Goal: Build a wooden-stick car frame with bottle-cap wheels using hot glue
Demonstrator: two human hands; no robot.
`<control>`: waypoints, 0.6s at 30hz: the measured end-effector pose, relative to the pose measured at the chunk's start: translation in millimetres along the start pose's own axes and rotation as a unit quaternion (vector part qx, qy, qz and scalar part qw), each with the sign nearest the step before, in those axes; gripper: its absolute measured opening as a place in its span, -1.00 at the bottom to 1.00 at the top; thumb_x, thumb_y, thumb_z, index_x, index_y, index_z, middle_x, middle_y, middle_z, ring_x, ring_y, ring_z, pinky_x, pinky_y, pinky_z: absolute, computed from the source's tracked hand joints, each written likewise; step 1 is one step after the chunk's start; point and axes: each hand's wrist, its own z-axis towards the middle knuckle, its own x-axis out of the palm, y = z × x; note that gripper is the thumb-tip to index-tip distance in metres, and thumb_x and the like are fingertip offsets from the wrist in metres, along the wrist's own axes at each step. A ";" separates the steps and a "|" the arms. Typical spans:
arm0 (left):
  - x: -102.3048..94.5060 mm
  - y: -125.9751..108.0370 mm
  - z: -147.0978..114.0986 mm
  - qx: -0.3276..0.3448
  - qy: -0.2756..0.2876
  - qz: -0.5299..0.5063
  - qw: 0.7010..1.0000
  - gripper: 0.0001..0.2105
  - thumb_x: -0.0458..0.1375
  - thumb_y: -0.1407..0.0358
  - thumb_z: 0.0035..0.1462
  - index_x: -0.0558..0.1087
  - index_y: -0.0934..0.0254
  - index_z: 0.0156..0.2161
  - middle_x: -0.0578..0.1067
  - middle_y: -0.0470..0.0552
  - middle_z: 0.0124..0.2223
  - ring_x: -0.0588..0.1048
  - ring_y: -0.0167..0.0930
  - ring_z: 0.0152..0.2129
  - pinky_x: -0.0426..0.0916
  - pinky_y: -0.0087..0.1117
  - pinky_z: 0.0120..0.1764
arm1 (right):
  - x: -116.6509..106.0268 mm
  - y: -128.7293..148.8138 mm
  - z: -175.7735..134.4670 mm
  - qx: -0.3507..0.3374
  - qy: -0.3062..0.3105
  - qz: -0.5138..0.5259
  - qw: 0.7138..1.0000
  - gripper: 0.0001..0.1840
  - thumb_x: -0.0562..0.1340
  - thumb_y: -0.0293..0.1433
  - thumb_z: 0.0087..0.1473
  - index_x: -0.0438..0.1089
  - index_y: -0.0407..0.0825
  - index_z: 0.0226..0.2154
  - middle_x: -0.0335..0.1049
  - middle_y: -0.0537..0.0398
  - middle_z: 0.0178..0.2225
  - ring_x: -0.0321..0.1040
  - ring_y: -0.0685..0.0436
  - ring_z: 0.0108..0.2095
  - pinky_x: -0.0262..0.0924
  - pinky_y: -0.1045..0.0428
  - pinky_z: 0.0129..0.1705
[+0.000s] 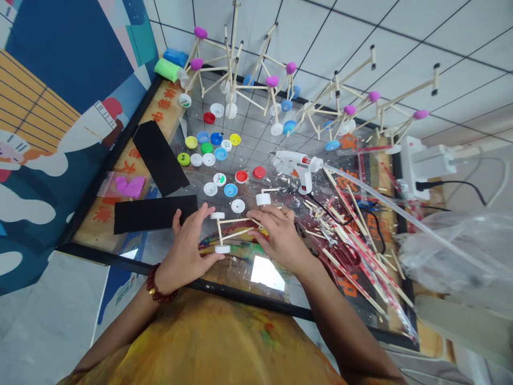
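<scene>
A small frame of thin wooden sticks [236, 231] lies low over the table's near part. A crossbar at its left end carries a white bottle cap [222, 249] at the near tip and another white cap at the far tip. My right hand [282, 238] pinches the frame's right end between thumb and fingers. Around the capped end, my left hand [186, 256] is spread, thumb by the near cap and fingertips by the far one; firm contact cannot be made out. Just beyond my right fingers stands a white cap piece [263, 199] with a stick attached.
Several finished stick models with purple balls [272, 81] stand along the back. Loose coloured caps [206, 147] lie mid-table. A white glue gun [296, 164] with a cord rests right of them. Wrapped sticks [360, 256] and scissors lie right; black strips [156, 214] lie left.
</scene>
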 end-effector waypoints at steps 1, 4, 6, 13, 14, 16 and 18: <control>0.0 -0.1 0.0 0.000 -0.001 0.000 1.000 0.01 0.33 0.22 -0.01 -0.28 0.16 0.37 0.31 0.20 0.26 0.24 -0.14 0.23 -0.31 0.14 0.29 | 0.1 -0.3 -0.1 -0.001 -0.002 0.002 1.000 -0.72 0.21 -0.40 0.21 0.33 -0.02 -0.01 0.53 -0.07 -0.11 0.33 -0.28 0.02 -0.04 -0.15 -0.01; 0.2 0.1 0.1 -0.001 -0.002 0.001 1.000 0.02 0.33 0.22 -0.01 -0.27 0.15 0.37 0.32 0.21 0.26 0.24 -0.13 0.24 -0.29 0.15 0.28 | 0.2 -1.1 -0.4 -0.002 -0.003 0.007 1.000 -0.72 0.20 -0.40 0.21 0.34 0.00 0.00 0.53 -0.07 -0.12 0.35 -0.28 0.01 -0.05 -0.15 0.00; 0.4 0.3 0.1 -0.001 0.000 0.002 1.000 0.02 0.33 0.22 -0.01 -0.27 0.16 0.37 0.32 0.22 0.26 0.24 -0.12 0.24 -0.29 0.17 0.28 | 0.4 -1.4 -0.2 -0.003 -0.003 0.010 1.000 -0.73 0.20 -0.41 0.22 0.35 0.01 -0.01 0.54 -0.06 -0.13 0.36 -0.27 0.00 -0.05 -0.15 -0.01; 0.5 1.5 0.0 0.001 0.001 0.002 1.000 0.01 0.33 0.23 -0.01 -0.26 0.15 0.37 0.32 0.20 0.26 0.22 -0.14 0.25 -0.31 0.14 0.28 | 1.7 -1.8 0.3 -0.009 -0.020 0.006 1.000 -0.76 0.20 -0.42 0.22 0.36 -0.01 -0.04 0.56 -0.04 -0.15 0.39 -0.23 -0.04 -0.04 -0.13 -0.02; 0.6 1.5 0.1 0.002 0.001 0.001 1.000 0.01 0.33 0.23 -0.01 -0.26 0.15 0.37 0.32 0.19 0.26 0.23 -0.14 0.25 -0.31 0.14 0.28 | 0.9 -2.1 -0.6 -0.007 -0.020 0.004 1.000 -0.74 0.20 -0.42 0.22 0.35 -0.01 -0.02 0.55 -0.05 -0.14 0.39 -0.24 -0.03 -0.04 -0.13 -0.02; 0.8 1.5 0.1 0.003 -0.002 0.001 1.000 0.01 0.32 0.22 0.00 -0.27 0.15 0.37 0.32 0.20 0.26 0.24 -0.14 0.24 -0.30 0.15 0.28 | -2.0 -2.8 -3.0 -0.001 -0.015 -0.003 1.000 -0.70 0.20 -0.41 0.21 0.33 0.00 0.01 0.54 -0.06 -0.11 0.37 -0.26 -0.01 -0.05 -0.14 -0.02; 1.1 1.6 -0.1 0.003 -0.004 0.001 1.000 0.01 0.32 0.22 0.00 -0.27 0.15 0.37 0.33 0.21 0.26 0.26 -0.12 0.22 -0.28 0.17 0.28 | -5.6 -3.6 -5.8 0.010 -0.010 -0.010 1.000 -0.68 0.21 -0.41 0.20 0.31 0.00 0.03 0.53 -0.05 -0.10 0.37 -0.26 -0.02 -0.05 -0.13 -0.04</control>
